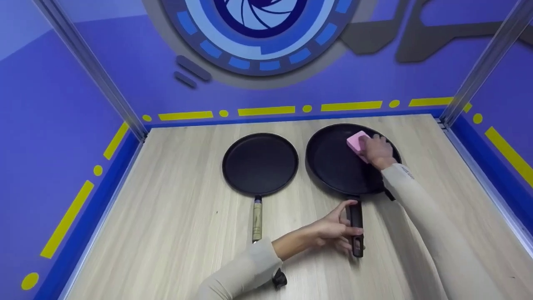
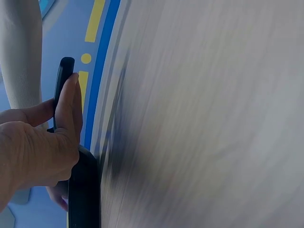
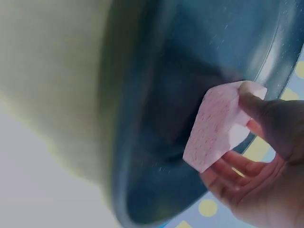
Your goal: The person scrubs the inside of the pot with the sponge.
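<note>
A large black frying pan (image 1: 333, 166) lies on the right half of the table. My left hand (image 1: 333, 228) grips its black handle (image 1: 356, 221), thumb near the pan end and fingers lower down; the left wrist view shows that hand (image 2: 42, 147) from behind with the handle between thumb and fingers. Over the pan's upper right inside, my right hand (image 1: 378, 151) holds a pink sponge (image 1: 356, 141). Close up in the right wrist view, the thumb and fingers pinch the sponge (image 3: 213, 123) against the dark pan surface (image 3: 190, 61).
To the left lies a smaller flat black pan (image 1: 260, 164) with a wood-look handle (image 1: 257, 218), partly near my left sleeve. A small black object (image 1: 280, 278) sits by that sleeve. Blue walls (image 1: 125, 58) with metal posts enclose the wooden table (image 1: 175, 233).
</note>
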### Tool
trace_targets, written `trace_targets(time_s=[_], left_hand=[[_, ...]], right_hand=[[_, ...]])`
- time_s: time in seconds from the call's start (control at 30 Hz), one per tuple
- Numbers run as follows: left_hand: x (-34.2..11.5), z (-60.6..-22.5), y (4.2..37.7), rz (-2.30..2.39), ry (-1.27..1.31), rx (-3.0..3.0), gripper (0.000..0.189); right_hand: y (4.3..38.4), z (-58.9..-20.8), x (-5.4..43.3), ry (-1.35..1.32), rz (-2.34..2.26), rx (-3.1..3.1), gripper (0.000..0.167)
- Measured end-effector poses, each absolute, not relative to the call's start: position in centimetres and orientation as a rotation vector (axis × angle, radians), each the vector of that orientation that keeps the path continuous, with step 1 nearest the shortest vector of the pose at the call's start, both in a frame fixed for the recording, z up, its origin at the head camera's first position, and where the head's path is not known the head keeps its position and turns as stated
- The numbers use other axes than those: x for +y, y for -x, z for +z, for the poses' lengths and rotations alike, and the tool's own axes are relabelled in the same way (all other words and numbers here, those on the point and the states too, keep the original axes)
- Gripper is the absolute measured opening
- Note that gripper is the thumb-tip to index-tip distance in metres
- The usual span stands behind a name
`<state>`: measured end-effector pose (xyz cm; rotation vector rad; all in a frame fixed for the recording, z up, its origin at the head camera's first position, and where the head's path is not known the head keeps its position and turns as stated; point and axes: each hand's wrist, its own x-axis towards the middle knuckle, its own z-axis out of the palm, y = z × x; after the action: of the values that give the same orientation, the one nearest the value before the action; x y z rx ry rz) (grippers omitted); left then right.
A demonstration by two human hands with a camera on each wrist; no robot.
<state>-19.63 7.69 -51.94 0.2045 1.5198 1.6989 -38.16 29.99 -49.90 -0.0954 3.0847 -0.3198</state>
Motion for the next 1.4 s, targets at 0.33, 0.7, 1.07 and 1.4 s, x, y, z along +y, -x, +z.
trace_targets(time_s=[0.33,0.7,1.07,1.4], left_hand=[[7.7,-52.1,19.8,1.71,-0.219,1.516,0.073],[7.9,-52.1,19.9,1.708,-0.216,1.515,0.072],[7.9,-52.1,19.8,1.715,-0.202,1.506,0.072],[8.0,-52.2,19.6,1.732,-0.19,1.479,0.074]], right_hand=[[37.7,-49.5,27.7,0.074,-0.342,2.985,0.045],[36.9,-48.9,20.3,0.295,-0.311,2.96,0.042],[36.3,-48.4,22.4,0.615,-0.352,2.839,0.046],[37.3,-48.6,28.0,0.331,-0.33,2.933,0.045]])
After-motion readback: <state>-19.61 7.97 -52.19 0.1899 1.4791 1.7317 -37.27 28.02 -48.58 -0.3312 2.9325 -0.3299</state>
